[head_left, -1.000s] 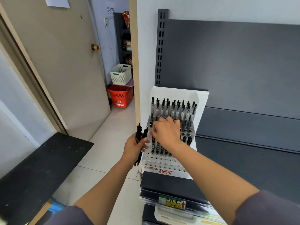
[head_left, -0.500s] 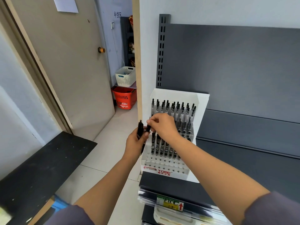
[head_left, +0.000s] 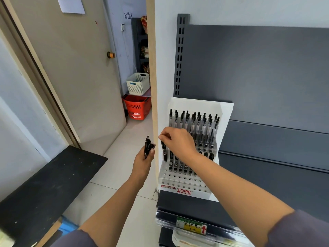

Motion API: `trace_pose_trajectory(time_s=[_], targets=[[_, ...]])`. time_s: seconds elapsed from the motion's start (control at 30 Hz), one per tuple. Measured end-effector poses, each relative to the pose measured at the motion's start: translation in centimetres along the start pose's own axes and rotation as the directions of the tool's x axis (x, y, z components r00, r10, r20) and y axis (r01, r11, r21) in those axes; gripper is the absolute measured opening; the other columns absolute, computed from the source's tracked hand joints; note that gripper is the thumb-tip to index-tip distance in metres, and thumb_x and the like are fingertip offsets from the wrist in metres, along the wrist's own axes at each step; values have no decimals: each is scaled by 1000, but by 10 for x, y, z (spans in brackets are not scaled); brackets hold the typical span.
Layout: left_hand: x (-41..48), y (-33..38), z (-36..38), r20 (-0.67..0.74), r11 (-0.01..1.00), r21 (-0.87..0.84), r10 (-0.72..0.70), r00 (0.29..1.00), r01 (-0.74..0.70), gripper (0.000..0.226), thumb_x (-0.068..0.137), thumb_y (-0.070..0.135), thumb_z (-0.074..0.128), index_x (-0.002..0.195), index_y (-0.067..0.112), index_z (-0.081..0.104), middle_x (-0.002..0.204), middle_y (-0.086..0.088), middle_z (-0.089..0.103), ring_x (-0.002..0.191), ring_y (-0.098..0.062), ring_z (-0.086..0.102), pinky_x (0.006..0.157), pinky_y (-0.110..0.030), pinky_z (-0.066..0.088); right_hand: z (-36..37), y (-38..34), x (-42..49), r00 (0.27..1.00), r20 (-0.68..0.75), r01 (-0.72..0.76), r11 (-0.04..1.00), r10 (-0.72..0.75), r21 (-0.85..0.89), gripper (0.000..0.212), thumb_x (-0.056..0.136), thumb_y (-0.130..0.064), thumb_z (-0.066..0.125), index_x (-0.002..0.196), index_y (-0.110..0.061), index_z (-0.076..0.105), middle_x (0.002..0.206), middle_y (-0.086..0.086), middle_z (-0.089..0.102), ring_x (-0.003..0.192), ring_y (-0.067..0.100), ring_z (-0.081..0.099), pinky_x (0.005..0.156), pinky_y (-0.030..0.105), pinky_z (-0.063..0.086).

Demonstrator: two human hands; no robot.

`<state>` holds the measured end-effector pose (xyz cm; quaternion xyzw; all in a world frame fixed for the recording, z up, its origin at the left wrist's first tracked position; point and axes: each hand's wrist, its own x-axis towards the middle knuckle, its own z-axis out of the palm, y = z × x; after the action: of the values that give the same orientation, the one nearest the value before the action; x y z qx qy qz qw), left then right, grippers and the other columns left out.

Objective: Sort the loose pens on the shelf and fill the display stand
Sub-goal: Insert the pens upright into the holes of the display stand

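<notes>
The biggest thing here is the dark grey metal shelving unit, with a slotted upright on its left side and a flat shelf board low down. Sitting right at the left end of that board, against the back panel, is the white plastic stepped display stand. Its back rows are packed with clear-barrelled pens with black clickers, all upright, and the middle rows hold darker black pens. The front rows are just open holes.

The right hand is over the stand's left side, with thumb and forefinger pinching the top of one black pen that hangs tip-down by the leftmost column. I can't tell if the tip is actually in a hole.

The left hand is off the shelf's left edge, over the floor, with its fingers curled round a small bunch of black pens held upright.

The red lettering on the stand's front lip reads "TOME", with small characters under it. A yellow-green price tag with a red up-arrow sits on the shelf's front edge, but its handwriting is too blurry to read.
</notes>
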<state>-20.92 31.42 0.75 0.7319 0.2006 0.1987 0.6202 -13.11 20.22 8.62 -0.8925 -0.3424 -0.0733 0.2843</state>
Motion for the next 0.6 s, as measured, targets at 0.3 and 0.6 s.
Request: trace_pose_trajectory(time_s=[0.3, 0.6], targets=[[5, -6, -4, 55, 994, -57, -86, 995, 89, 18, 96, 14, 49, 112, 10, 56, 69, -4, 52, 63, -16, 52, 64, -26, 52, 19, 14, -5, 1000, 11, -10, 968, 13, -250, 19, 92, -40, 55, 101, -28, 66, 103, -10, 65, 109, 18, 47, 86, 35, 30], [0, -14, -4, 29, 989, -108, -100, 995, 103, 9, 92, 5, 54, 100, 9, 56, 81, -10, 62, 66, -15, 62, 62, -16, 51, 29, 18, -11, 998, 12, -49, 951, 55, -305, 20, 93, -38, 53, 104, -28, 65, 111, -6, 55, 113, 22, 41, 90, 37, 31]])
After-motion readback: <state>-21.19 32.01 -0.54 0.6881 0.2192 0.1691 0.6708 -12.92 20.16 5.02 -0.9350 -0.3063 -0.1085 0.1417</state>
